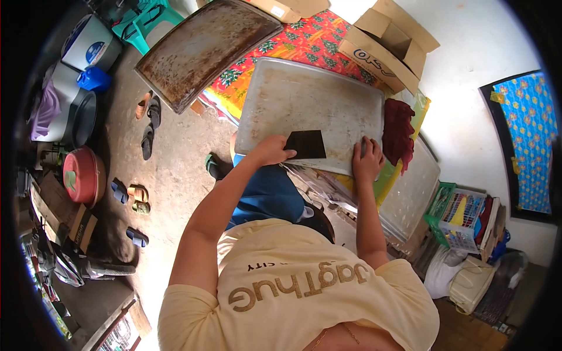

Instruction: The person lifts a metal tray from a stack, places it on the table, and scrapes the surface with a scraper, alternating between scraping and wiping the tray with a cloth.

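A large grey metal baking tray (316,96) with brownish stains lies in front of me. My left hand (271,150) is closed on the edge of a flat, dark, four-cornered piece (306,144), which rests against the tray's near side. Its kind I cannot make out. Further right, my right hand (367,159) lies on the tray's near right corner with the fingers spread, holding nothing. A dark red cloth (398,131) hangs at the tray's right edge, close to that hand.
A rusty brown tray (205,50) stands at the back left, over a red patterned cloth (310,41). An open cardboard box (389,47) is at the back right. Slippers (139,196) lie on the floor at left, near a red tub (85,175). Baskets (462,216) stand at right.
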The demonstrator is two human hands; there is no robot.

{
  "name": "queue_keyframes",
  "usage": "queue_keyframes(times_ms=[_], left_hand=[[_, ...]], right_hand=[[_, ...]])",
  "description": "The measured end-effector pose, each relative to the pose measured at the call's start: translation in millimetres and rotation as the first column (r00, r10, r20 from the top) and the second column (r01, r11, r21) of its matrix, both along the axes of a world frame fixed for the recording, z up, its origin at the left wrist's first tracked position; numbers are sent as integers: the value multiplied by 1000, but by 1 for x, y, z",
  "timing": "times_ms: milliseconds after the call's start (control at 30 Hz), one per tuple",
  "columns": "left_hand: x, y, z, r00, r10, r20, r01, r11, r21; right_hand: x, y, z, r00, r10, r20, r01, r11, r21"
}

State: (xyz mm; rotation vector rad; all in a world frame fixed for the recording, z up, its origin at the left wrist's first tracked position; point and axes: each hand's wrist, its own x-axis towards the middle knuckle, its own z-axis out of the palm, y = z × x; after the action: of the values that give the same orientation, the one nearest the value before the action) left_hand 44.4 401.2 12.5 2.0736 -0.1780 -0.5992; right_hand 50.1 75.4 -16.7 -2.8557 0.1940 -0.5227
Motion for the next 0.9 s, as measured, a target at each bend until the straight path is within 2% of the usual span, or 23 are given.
queue_keyframes(times_ms=[33, 133, 233, 333, 433, 533, 633, 733, 833, 900], left_hand=[[0, 0, 0, 999, 30, -32, -31, 999, -26], [2, 2, -1, 998, -53, 17, 53, 999, -5], [5, 0, -17, 999, 40, -12, -39, 998, 39], [4, 1, 4, 999, -34, 28, 33, 999, 35], [4, -2, -1, 1000, 15, -14, -15, 999, 28], [5, -1, -14, 999, 7, 37, -6, 1000, -24], [6, -4, -8, 1000, 27, 0, -27, 999, 17], [8, -4, -18, 999, 9, 35, -9, 1000, 4], [7, -9, -9, 991, -36, 129, 28, 998, 62], [8, -14, -10, 993, -22, 115, 10, 994, 108]], right_hand=[[1, 0, -1, 1000, 0, -1, 0, 1000, -2], [0, 0, -1, 1000, 4, 6, -4, 1000, 11], [0, 0, 1, 1000, 8, 0, -8, 1000, 16], [0, 0, 0, 1000, 2, -3, -2, 1000, 3], [-1, 1, 2, 1000, 4, 1, -4, 1000, 8], [0, 1, 1, 1000, 2, 4, -2, 1000, 13], [-1, 1, 1, 1000, 7, 8, -7, 1000, 18], [0, 1, 1, 1000, 9, 4, -9, 1000, 19], [0, 2, 4, 1000, 5, 5, -5, 1000, 7], [1, 1, 2, 1000, 6, 4, -6, 1000, -1]])
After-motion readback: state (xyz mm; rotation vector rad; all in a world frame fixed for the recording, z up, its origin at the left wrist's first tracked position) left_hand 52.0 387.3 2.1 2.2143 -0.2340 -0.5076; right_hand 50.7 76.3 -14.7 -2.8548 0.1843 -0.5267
